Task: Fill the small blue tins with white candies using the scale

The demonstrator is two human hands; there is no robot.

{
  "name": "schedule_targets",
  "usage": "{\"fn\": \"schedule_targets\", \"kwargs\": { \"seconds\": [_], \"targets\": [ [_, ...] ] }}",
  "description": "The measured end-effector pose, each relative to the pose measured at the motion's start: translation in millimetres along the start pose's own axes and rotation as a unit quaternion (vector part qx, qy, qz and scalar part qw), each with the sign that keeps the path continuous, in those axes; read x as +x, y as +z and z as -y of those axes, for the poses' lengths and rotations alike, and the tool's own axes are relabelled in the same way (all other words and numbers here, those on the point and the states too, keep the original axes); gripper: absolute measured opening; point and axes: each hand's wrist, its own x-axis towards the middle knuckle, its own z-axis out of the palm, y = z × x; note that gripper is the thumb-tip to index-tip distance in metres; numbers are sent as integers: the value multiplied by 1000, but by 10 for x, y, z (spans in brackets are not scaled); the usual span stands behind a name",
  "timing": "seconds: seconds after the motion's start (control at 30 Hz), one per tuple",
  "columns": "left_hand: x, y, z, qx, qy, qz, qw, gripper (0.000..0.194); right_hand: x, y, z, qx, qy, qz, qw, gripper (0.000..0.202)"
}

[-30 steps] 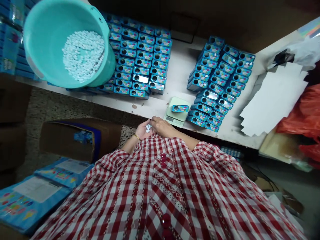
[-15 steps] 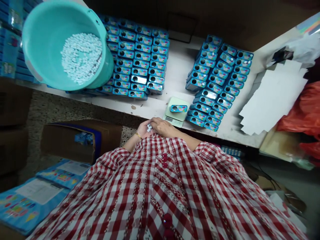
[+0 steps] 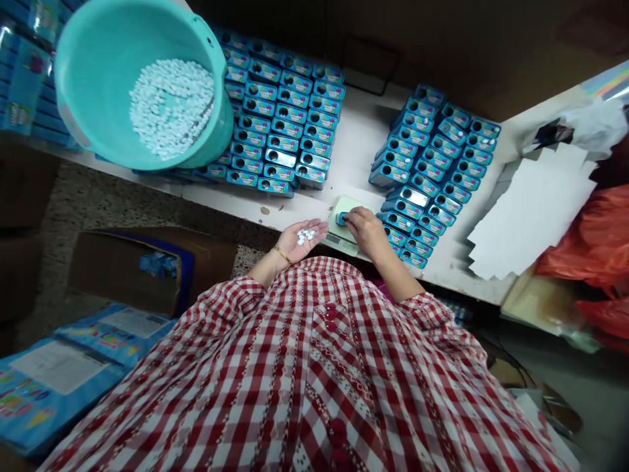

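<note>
Palm up, my left hand (image 3: 303,240) cradles several small white pieces (image 3: 305,236), its fingers reaching toward the scale. My right hand (image 3: 364,229) is at a small blue box (image 3: 341,218) that stands on the pale green scale (image 3: 343,243). Its fingertips are pinched together over the box's top and hide part of it; whatever lies between them is too small to make out. A turquoise bucket (image 3: 98,78) at the upper left contains a heap of white pieces (image 3: 170,108).
Rows of blue boxes stand left (image 3: 289,113) and right (image 3: 432,156) of the scale on the white table (image 3: 360,121). Farther right lie white cut card (image 3: 533,210) and red plastic bags (image 3: 590,239). An open carton (image 3: 128,272) sits below the table at left.
My right hand has left my left hand and moved right to the box on the scale. My left palm has opened out, showing the white pieces. The camera view has shifted slightly.
</note>
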Motion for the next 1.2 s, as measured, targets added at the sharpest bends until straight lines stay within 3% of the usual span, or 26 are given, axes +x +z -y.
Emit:
{"fn": "schedule_targets", "kwargs": {
  "seconds": [0.1, 0.23, 0.37, 0.5, 0.63, 0.9, 1.07, 1.2],
  "targets": [
    [-38, -57, -16, -11, 9, -9, 1000, 32, -3, -14, -12, 37, 3, -26, 999, 24],
    [-71, -140, -91, -27, 34, -21, 999, 31, -41, -145, -91, 56, 37, -105, 992, 24],
    [-62, -259, -192, -41, 65, -69, 995, 24, -105, -264, -231, 48, 82, -164, 982, 24],
    [-36, -369, -243, -34, 87, -106, 990, 14, -168, -265, -332, 41, 83, -139, 986, 24],
    [-45, -421, -255, -12, 97, -108, 989, 20, -207, -206, -355, -3, 50, -85, 995, 34],
    [-81, -455, -297, -23, 64, -57, 996, 28, -190, -84, -340, -31, 24, -3, 999, 50],
    [-87, -439, -312, -77, 42, -25, 996, 30, -137, 10, -334, -39, 27, 10, 999, 37],
    [-130, -452, -331, -98, 37, -26, 994, 30, 147, 78, -92, -34, 16, -6, 999, 34]
  ]
}}
